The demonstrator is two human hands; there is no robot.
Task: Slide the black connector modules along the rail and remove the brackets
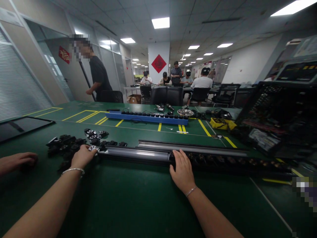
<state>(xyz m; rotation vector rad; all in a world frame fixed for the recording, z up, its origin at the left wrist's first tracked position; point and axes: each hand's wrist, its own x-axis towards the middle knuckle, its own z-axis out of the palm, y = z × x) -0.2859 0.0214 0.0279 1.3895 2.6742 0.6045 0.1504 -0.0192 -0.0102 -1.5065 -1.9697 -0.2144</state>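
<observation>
A long black rail with a silvery inner channel [138,154] lies across the table in front of me. Its right part carries a row of dark modules [223,160]. My left hand [83,157] is closed at the rail's left end, its fingertips pinching a small black-and-white module [93,148]. Stretched out and fairly flat, the fingers of my right hand [183,172] rest on the rail where the row of modules begins. Beside my left hand is a loose pile of small black modules [65,145]; a few more lie just behind the rail.
Another person's hand [21,162] rests at the left. A second rail [193,147] lies behind mine. Farther back are a blue strip with modules [148,118], a metal bowl [185,112] and a yellow item [223,124]. An open computer case [269,115] stands right; a dark panel [22,127] lies left.
</observation>
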